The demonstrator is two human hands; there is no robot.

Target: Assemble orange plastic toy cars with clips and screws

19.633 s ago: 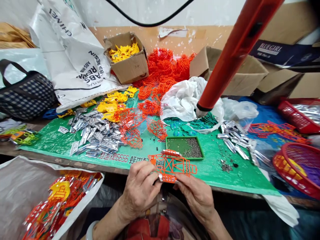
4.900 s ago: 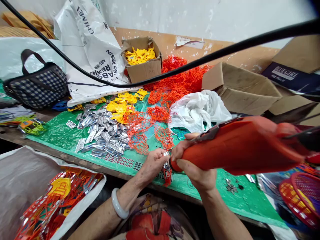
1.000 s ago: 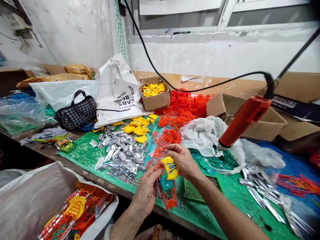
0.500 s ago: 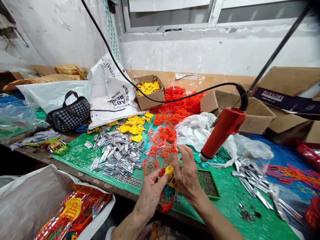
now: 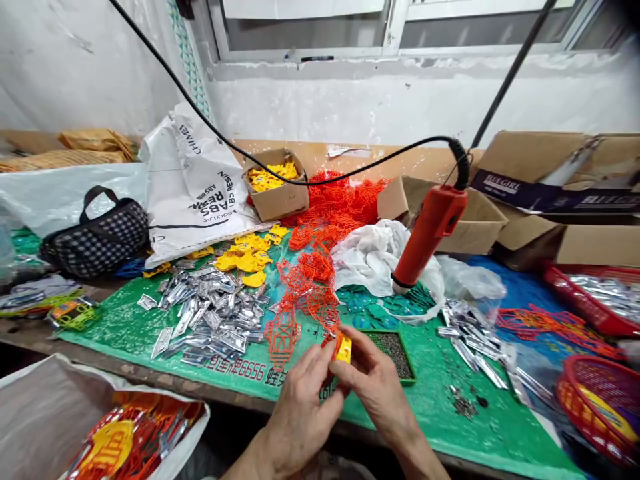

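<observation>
My left hand (image 5: 303, 407) and my right hand (image 5: 375, 380) meet over the front edge of the bench. Between their fingers is a yellow plastic part (image 5: 344, 349) with a red plastic piece against it; fingers cover much of both. Both hands are closed on it, thumbs pressed close together. Just beyond lie red lattice frames (image 5: 284, 337) in a loose row. A green tray of small dark screws (image 5: 395, 353) sits right beside my right hand. Above and behind it hangs a red electric screwdriver (image 5: 430, 233), tip down, on a black cable.
Shiny silver plates (image 5: 210, 313) are heaped on the green sheet at left, yellow parts (image 5: 245, 253) behind them. An open white sack (image 5: 30, 400) holds red and yellow pieces at lower left. Silver strips (image 5: 475, 347) and red baskets (image 5: 600, 400) lie right. Cardboard boxes (image 5: 277, 200) stand behind.
The view has swung right, so the bench things sit further left. My right hand has lowered its raised fingers and closed in around the yellow part, which is turned differently.
</observation>
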